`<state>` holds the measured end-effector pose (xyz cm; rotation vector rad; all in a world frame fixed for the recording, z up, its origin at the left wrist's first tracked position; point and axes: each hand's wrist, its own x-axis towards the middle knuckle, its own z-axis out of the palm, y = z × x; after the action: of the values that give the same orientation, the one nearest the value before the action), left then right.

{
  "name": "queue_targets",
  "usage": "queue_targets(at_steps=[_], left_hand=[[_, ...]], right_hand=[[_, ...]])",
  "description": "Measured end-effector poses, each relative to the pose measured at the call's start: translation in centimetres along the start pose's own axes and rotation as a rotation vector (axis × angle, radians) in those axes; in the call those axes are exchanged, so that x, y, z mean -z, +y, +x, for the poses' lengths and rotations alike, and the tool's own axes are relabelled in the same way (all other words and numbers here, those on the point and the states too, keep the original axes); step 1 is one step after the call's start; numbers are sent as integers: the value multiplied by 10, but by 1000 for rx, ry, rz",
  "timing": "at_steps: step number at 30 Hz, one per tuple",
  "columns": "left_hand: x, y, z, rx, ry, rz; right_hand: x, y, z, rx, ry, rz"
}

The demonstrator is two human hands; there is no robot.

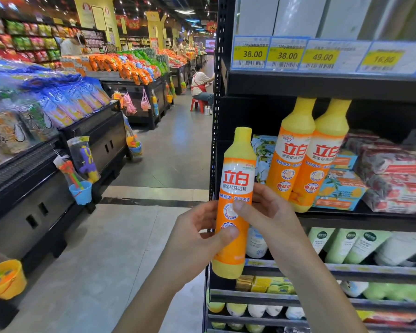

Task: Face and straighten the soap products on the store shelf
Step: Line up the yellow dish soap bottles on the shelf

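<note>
**Bottles (3).** Orange-and-yellow dish-detergent bottles, caps up. The held bottle (235, 188) is off the shelf, in front of the rack's left upright (213, 116). It is nearly vertical, label toward the camera. The first shelf bottle (291, 150) and second shelf bottle (322, 162) stand touching at the front of the middle shelf (360, 218), leaning slightly, labels forward, beside stacked soap packs (389, 174).

**Price tags (4).** The price tags (250, 54) line the shelf edge above.

**Hands (2).** The left hand (197, 236) grips the held bottle's lower half, thumb across the label. The right hand (271, 217) grips its middle, thumb on the label.
</note>
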<state>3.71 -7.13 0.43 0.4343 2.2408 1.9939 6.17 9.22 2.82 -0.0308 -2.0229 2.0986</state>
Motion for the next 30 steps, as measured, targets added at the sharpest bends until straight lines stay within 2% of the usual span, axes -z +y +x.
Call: queue_targets(at_steps=[6, 17, 20, 23, 27, 30], left_hand=[[-3, -1, 2, 21, -17, -13], [-10, 2, 9, -19, 30, 11], [-10, 3, 14, -12, 50, 41], [-6, 7, 19, -11, 80, 48], [-1, 14, 34, -17, 98, 28], [0, 16, 49, -24, 94, 14]], right_hand=[[0, 1, -4, 24, 55, 19], [4, 2, -4, 68, -56, -4], [13, 12, -4, 71, -23, -65], [30, 33, -3, 142, 128, -371], [45, 62, 1, 424, 241, -1043], [49, 76, 8, 503, 287, -1217]])
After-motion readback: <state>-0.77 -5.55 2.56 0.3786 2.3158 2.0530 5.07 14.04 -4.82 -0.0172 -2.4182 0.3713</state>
